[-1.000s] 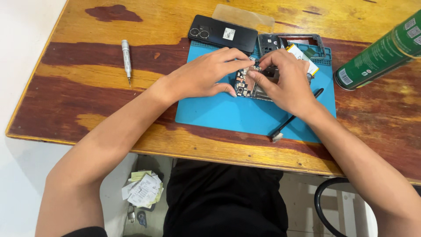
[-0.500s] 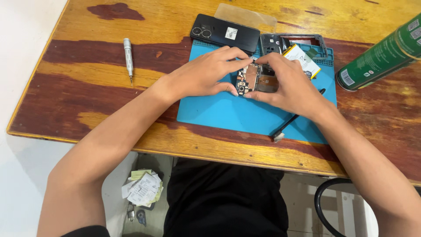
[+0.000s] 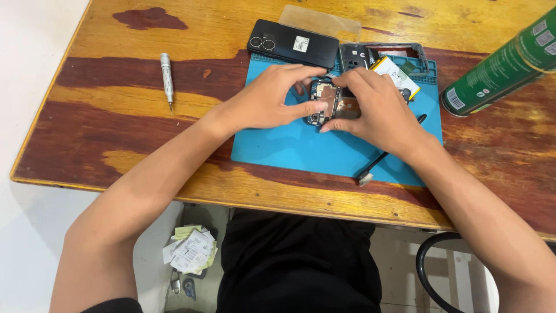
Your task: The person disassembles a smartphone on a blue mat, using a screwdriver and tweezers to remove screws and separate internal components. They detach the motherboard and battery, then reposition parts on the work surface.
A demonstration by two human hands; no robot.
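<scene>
Barely shifted, left hand (image 3: 272, 98) and right hand (image 3: 379, 107) pinch the circuit board (image 3: 329, 101) between them.

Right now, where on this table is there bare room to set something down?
Bare wood lies between the screwdriver and the blue mat, and along the near table edge. The mat's front strip is partly free. Crowded: the mat's back, with phone cover, frame and both hands.

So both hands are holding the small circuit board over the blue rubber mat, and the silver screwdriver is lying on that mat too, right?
Not quite. The head view shows the silver screwdriver on the bare wooden table, left of the blue rubber mat. The left hand and right hand do hold the small circuit board over it.
</scene>
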